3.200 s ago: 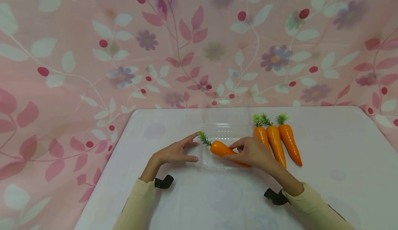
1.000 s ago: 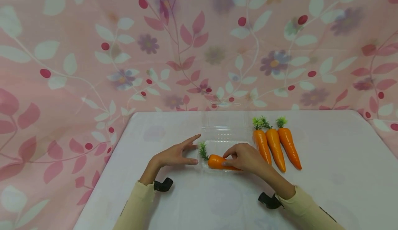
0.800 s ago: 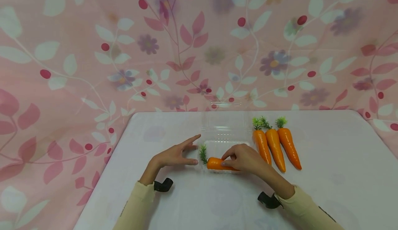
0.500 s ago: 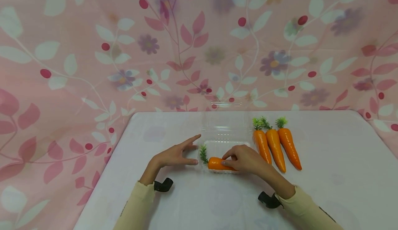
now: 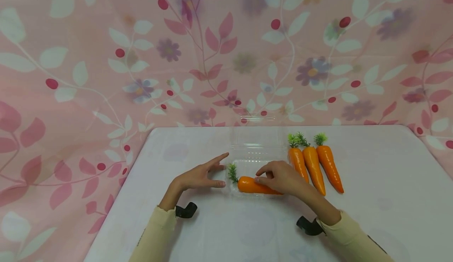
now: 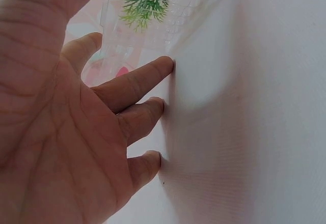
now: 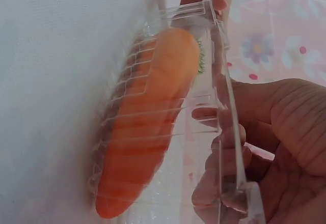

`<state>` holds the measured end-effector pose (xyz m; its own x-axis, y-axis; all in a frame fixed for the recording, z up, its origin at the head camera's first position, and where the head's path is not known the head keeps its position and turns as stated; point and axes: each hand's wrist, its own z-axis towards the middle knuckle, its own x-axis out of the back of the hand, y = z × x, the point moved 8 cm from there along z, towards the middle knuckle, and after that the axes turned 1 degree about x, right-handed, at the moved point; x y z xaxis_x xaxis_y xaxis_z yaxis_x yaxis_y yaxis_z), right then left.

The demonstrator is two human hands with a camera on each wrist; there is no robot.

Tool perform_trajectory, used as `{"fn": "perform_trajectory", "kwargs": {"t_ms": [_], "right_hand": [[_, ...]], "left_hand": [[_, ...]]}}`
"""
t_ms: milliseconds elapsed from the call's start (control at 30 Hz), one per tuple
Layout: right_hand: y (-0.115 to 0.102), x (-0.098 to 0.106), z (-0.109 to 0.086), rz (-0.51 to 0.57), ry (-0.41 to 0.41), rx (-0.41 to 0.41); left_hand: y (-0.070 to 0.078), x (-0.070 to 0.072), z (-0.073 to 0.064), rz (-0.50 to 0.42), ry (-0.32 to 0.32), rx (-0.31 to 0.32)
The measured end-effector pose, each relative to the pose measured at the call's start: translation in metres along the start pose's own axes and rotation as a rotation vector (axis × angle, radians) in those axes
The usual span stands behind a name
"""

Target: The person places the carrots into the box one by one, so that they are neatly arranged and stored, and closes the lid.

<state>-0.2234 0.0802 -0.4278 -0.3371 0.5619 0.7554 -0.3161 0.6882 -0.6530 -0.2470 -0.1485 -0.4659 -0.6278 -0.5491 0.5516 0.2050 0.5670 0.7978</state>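
An orange toy carrot (image 5: 256, 186) with a green frilly top lies across the near side of a clear plastic clamshell box (image 5: 247, 166), its top to the left. Just over the carrot hovers my right hand (image 5: 284, 178), thumb and fingers loosely bent. The right wrist view shows the carrot (image 7: 147, 117) through the box's wall, and a gap parts it from the right hand (image 7: 295, 137). My left hand (image 5: 198, 176) is spread at the box's left side. In the left wrist view, several fingertips of the left hand (image 6: 61, 132) rest on the white tabletop.
Right of the box lie three more toy carrots, side by side: a left one (image 5: 298, 161), a middle one (image 5: 314, 169) and a right one (image 5: 329, 167). The clear lid (image 5: 260, 136) stands raised behind the box. A floral pink cloth (image 5: 226, 77) hangs behind the table (image 5: 382, 175).
My right hand has brought the carrot down into the box, pressed it to the near side and let go, then lifted slightly. The left hand has stayed by the box.
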Motion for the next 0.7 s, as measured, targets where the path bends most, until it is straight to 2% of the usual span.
{"fn": "perform_trajectory", "kwargs": {"t_ms": [400, 700], "right_hand": [[0.005, 0.024, -0.009, 0.038, 0.102, 0.007], [0.014, 0.045, -0.013, 0.064, 0.200, 0.056]], "left_hand": [[0.000, 0.000, -0.001, -0.004, -0.007, 0.002], [0.000, -0.001, 0.000, 0.018, -0.006, 0.000]]}}
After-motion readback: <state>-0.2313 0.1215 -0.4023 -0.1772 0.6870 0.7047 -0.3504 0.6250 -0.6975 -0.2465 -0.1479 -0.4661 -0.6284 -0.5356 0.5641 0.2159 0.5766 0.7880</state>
